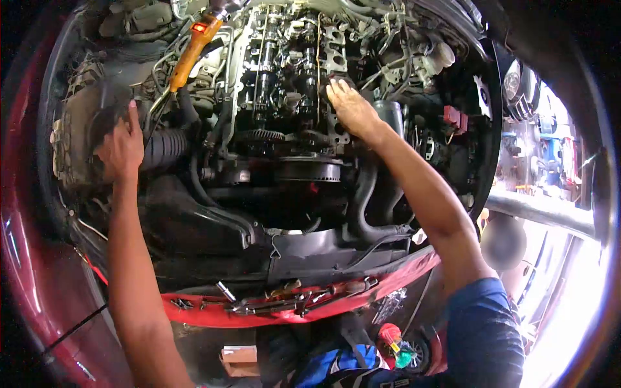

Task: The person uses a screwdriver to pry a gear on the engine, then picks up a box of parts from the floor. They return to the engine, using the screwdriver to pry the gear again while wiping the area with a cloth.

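Observation:
An opened engine (291, 77) with its camshafts exposed fills the upper middle of the view. My right hand (350, 108) rests on the engine's right edge, fingers stretched out and pointing up and left. On the left, my left hand (123, 143) is over the dark area beside the ribbed black air hose (165, 149), its fingers apart and one pointing up. Nothing shows in either hand. Above and between the hands, an orange work lamp (191, 54) leans at a slant. A toothed wheel (260, 135) and a black pulley (307, 169) sit at the engine's front.
Several tools (304, 301) lie along the red front edge of the car (259, 318). Black hoses (365, 207) curve below the engine. A red part (455, 120) is at the right. Below are an open cardboard box (239, 359) and a wheel (419, 354).

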Tool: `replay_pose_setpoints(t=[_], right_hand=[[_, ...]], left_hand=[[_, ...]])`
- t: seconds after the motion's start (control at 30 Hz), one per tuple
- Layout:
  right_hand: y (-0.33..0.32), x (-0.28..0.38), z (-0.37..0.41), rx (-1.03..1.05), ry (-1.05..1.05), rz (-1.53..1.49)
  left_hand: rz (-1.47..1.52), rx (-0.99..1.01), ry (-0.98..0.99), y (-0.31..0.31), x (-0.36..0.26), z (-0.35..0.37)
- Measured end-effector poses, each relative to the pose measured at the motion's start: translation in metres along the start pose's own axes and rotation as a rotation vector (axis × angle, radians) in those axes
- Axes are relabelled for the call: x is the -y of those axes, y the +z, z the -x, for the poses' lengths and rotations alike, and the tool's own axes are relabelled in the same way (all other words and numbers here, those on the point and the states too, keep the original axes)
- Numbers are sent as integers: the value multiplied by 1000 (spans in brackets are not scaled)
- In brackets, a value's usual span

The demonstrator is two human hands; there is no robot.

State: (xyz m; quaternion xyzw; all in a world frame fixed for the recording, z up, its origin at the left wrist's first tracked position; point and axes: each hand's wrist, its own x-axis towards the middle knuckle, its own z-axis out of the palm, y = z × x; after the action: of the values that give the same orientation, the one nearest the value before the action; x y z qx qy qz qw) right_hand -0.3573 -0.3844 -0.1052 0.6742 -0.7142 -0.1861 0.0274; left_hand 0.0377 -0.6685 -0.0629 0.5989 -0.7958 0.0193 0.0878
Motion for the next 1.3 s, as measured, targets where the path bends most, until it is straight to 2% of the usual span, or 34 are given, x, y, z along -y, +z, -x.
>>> replay_pose_setpoints(t=[0.07, 0.17, 0.3, 0.4, 0.43, 0.5, 0.6, 0.73, 0.8, 0.93, 1.0, 1.1, 1.13, 1.2, 1.23, 1.27, 1.3], right_hand=[[1, 5, 20, -14, -136, 112], [-2, -2, 30, 1, -147, -9], [-3, -5, 9, 42, -95, 13], [-8, 10, 29, 69, -94, 64], [-9, 11, 35, 121, -137, 38], [-9, 11, 34, 109, -94, -29], [-7, 6, 28, 78, -82, -47], [-6, 8, 28, 87, -16, -87], [-5, 7, 28, 80, -5, -236], [-34, -25, 33, 292, -151, -365], [-63, -32, 29, 153, 225, -583], [-47, -48, -6, -646, 362, -376], [-38, -54, -21, -670, 307, -325], [-11, -56, -52, -426, 292, -148], [-6, -53, -60, -119, 242, -191], [21, -52, -65, 20, 160, -209], [20, -49, -60, 3, 143, -291]], left_hand=[[21, -11, 22, 3, 3, -3], [76, -55, 33, 3, 3, -4], [-24, 60, 2, -2, 0, -2], [23, 20, -6, -7, -1, -3], [43, 39, 8, -9, 1, -3], [84, 74, 40, -13, 5, -6], [116, 112, 218, -15, 9, -1], [-63, 167, 337, 2, 8, -7], [-91, 163, 360, 1, 12, -9], [-148, 102, 373, -5, 8, -4], [-143, 70, 371, -3, 10, -3], [-151, 16, 375, 4, 15, -2], [-142, 6, 378, 7, 16, -2], [-127, -20, 387, 9, 17, -4], [-133, -2, 379, 6, 15, -4], [-139, 18, 373, 2, 13, -4], [-144, 40, 368, 0, 11, -4]])
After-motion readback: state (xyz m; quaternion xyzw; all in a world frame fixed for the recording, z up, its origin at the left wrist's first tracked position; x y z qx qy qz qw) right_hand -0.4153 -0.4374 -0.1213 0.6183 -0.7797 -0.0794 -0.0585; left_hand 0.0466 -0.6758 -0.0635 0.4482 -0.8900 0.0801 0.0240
